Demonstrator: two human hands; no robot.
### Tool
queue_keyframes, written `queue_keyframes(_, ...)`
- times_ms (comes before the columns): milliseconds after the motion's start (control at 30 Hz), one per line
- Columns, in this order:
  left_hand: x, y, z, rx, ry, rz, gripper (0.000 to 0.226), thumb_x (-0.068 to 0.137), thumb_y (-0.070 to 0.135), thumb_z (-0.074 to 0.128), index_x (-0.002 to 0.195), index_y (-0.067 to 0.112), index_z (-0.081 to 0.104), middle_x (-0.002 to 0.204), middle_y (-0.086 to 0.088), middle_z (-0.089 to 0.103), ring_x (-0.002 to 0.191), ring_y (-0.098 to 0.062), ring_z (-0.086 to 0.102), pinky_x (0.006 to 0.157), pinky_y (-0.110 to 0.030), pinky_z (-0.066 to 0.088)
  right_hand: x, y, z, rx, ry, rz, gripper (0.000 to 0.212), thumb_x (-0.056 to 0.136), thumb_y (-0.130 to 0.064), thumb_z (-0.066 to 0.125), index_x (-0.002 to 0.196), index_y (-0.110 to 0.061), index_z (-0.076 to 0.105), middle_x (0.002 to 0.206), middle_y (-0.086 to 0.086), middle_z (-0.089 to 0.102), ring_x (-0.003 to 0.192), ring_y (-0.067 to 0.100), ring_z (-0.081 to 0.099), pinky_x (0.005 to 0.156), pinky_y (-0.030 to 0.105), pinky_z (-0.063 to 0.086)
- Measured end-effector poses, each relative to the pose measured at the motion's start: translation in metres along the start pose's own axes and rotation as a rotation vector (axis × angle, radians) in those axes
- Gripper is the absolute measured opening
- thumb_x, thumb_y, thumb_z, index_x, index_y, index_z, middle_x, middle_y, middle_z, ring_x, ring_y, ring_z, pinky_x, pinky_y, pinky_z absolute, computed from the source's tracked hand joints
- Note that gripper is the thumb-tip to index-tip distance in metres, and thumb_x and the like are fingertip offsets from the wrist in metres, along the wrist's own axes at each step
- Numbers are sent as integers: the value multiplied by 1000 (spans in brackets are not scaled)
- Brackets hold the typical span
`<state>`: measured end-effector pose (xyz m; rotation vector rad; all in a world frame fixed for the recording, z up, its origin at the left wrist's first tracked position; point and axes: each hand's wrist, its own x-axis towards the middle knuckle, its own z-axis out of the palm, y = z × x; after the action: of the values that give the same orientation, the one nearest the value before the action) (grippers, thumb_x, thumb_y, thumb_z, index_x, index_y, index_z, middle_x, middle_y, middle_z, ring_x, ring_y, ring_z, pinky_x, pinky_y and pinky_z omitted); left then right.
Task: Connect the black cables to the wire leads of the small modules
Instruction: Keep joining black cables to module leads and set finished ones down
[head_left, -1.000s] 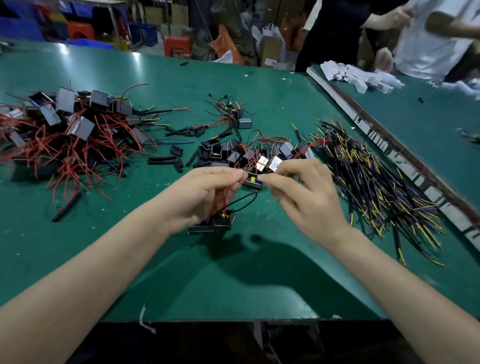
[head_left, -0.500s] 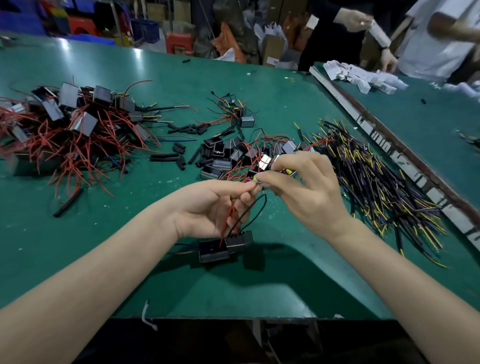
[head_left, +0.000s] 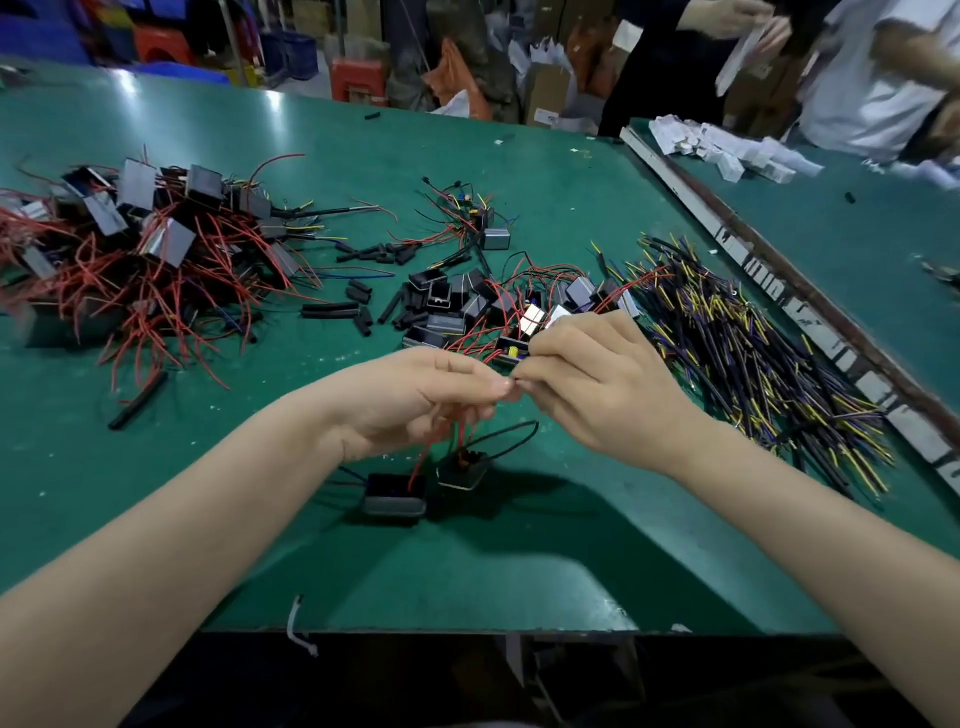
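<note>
Both hands have come closer together since half a second ago, their fingertips now meeting above the green table (head_left: 156, 467) where earlier a small gap showed between them. Left hand (head_left: 415, 400) pinches thumb against forefinger on red leads (head_left: 457, 431), which run down from the pinch to two small modules (head_left: 395, 493) hanging just over the table below the hands. Right hand (head_left: 597, 384) is closed the same way, fingers curled and tips pressed against the left fingertips; what it grips at the join is hidden by the fingers, though a thin black cable (head_left: 511, 436) loops out from under it to the right-hand module (head_left: 464, 470). That loop hangs a little lower and flatter than before, and the two modules have turned slightly, the left one now showing its dark top more squarely.

Beyond the hands, a cluster of loose modules (head_left: 447, 306) with red leads lies where it did. To the right sits the spread of black cables (head_left: 753, 353) with yellow and purple tips, unchanged. At far left is the big heap (head_left: 130, 249) of finished modules tangled in red wire, with short black sleeves (head_left: 332, 310) scattered between it and the centre cluster.

At the far table edge, other people's hands (head_left: 727, 15) have shifted and now hold a white strip higher.
</note>
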<state>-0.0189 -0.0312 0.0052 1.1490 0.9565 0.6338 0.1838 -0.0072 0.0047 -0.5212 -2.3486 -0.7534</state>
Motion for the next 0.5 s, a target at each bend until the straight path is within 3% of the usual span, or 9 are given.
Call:
queue_keyframes(100, -6, 5, -1, 428, 145, 211, 10, 74, 26, 74, 73, 17, 70, 67, -1, 64, 56, -6, 50, 53, -14, 39, 0, -5, -6, 121, -181, 88, 20, 92, -20, 55, 83, -9, 69, 84, 5, 64, 75, 26, 60, 67, 34, 34)
queue_keyframes(167, -8, 6, -3, 745, 218, 400, 9, 80, 23, 73, 74, 19, 69, 68, 4, 65, 59, -3, 52, 59, -18, 43, 3, -11, -8, 323, -305, 275, 16, 91, -19, 57, 82, -10, 67, 84, 4, 62, 77, 22, 59, 68, 33, 34)
queue_keyframes(233, -9, 6, -3, 1058, 283, 607, 7, 80, 21, 74, 75, 18, 70, 69, 11, 59, 65, -5, 52, 67, -26, 46, 9, -12, -11, 597, -454, 509, 14, 91, -17, 60, 79, -15, 66, 81, 0, 61, 72, 6, 55, 68, 24, 39)
queue_keyframes(300, -10, 5, -1, 1176, 306, 719, 8, 79, 19, 75, 76, 15, 70, 70, 13, 54, 69, -9, 48, 68, -30, 44, 16, -10, -15, 823, -625, 740, 19, 91, -18, 59, 75, -24, 65, 75, -5, 61, 61, -5, 48, 60, 12, 35)
queue_keyframes(400, -12, 3, 0, 1218, 343, 765, 9, 77, 18, 77, 73, 15, 68, 71, 10, 57, 71, -14, 44, 65, -34, 41, 22, -9, -17, 1107, -776, 1078, 20, 84, -20, 57, 67, -25, 66, 66, -6, 60, 60, 0, 54, 56, 19, 33)
queue_keyframes(500, -14, 1, 2, 1318, 379, 839, 7, 72, 16, 73, 71, 17, 66, 71, 5, 61, 70, -17, 41, 58, -32, 31, 22, -13, -15, 1419, -906, 1344, 19, 83, -22, 50, 65, -24, 55, 61, -8, 49, 59, 6, 56, 56, 26, 27)
